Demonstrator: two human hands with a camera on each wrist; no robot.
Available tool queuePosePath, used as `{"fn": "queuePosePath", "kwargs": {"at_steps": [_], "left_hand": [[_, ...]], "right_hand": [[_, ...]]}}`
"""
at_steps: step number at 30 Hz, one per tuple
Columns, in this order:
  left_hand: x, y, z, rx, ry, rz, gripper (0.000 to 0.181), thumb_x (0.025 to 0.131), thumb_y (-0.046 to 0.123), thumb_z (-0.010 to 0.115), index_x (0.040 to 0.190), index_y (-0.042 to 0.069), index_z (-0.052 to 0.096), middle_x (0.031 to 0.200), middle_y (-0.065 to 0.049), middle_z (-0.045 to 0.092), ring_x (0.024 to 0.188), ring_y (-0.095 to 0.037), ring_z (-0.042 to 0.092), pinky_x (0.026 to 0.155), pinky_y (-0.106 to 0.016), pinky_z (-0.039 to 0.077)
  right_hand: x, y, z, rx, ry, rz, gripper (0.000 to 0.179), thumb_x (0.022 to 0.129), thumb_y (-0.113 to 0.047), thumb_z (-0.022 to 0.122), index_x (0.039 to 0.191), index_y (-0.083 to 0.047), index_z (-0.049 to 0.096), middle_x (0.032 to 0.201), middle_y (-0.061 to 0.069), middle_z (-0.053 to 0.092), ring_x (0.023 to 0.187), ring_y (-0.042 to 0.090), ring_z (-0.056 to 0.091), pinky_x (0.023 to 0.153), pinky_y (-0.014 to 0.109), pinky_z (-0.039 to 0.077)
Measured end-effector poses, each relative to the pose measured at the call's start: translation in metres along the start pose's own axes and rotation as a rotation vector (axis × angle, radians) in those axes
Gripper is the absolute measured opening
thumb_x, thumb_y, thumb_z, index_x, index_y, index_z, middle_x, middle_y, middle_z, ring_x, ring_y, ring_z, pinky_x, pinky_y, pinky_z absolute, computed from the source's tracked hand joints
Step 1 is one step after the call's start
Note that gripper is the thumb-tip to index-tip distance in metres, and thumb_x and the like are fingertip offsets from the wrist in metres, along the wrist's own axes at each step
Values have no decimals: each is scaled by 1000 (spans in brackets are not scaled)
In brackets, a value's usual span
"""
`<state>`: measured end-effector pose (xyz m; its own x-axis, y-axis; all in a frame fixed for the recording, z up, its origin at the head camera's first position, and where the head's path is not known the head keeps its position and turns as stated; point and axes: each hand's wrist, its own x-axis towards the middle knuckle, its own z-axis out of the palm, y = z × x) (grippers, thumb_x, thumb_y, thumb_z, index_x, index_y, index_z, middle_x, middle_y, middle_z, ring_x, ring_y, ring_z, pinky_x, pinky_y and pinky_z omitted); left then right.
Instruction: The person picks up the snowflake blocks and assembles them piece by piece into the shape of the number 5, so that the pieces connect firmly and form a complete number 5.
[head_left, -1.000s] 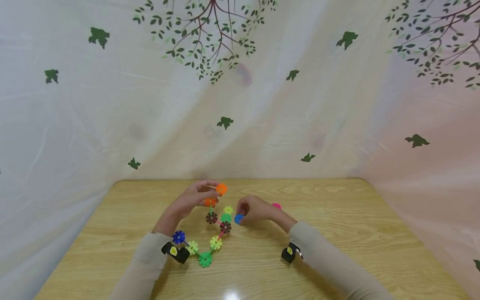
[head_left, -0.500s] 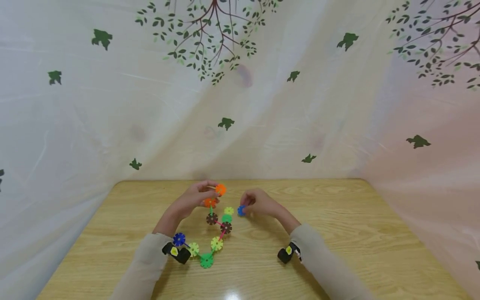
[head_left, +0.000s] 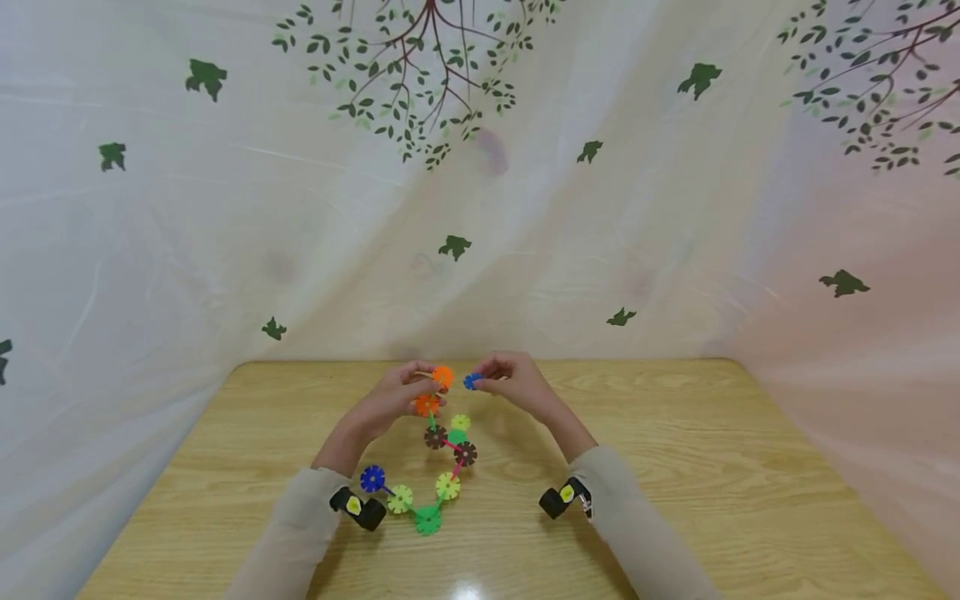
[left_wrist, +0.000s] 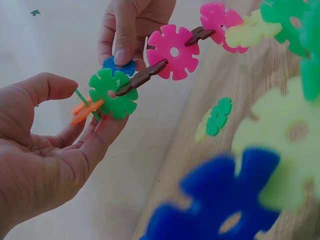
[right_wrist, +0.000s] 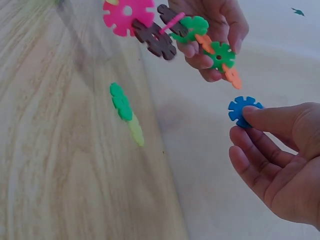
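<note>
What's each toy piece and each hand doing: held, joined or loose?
Multicoloured notched plastic disc chain: joined, held near one end.
Bright blue notched plastic disc: held, not joined on.
Green notched plastic disc: on the wooden table, outside the chain.
Pale yellow plastic disc: on the table, overlapping the green disc.
Left hand: pinches the chain.
Right hand: pinches the blue disc.

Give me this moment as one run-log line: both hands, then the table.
Left hand: grips disc chain | Right hand: pinches blue disc, apart from disc chain | Table: green disc, yellow disc
</note>
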<state>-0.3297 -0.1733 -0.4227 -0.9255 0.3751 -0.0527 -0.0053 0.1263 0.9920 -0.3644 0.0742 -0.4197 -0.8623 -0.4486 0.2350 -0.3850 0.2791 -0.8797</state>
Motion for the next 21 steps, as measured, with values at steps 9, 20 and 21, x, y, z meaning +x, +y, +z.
{"fn": "queuePosePath", "kwargs": {"at_steps": [9,20,21], "left_hand": [[1,0,3,-2,30,-27,39,104,19,54,138,2,44,117,-14,66,109,-30,69,84,-32,56],[-2,1,0,-1,1,19,43,103,19,58,140,0,45,110,-5,67,101,-22,69,88,-35,56],[-2,1,0,-4,-2,20,43,103,19,58,140,0,45,111,-6,67,101,-22,69,89,-36,57]], "right_hand": [[-2,6,10,36,74,-44,13,90,-5,76,100,3,73,96,21,74,81,12,66,71,23,56],[-4,-1,11,37,122,-72,10,91,-7,76,99,-1,74,98,14,75,86,9,69,76,25,59],[-4,-2,12,41,128,-79,10,91,-6,76,99,-1,74,98,15,75,85,9,69,75,25,60]]}}
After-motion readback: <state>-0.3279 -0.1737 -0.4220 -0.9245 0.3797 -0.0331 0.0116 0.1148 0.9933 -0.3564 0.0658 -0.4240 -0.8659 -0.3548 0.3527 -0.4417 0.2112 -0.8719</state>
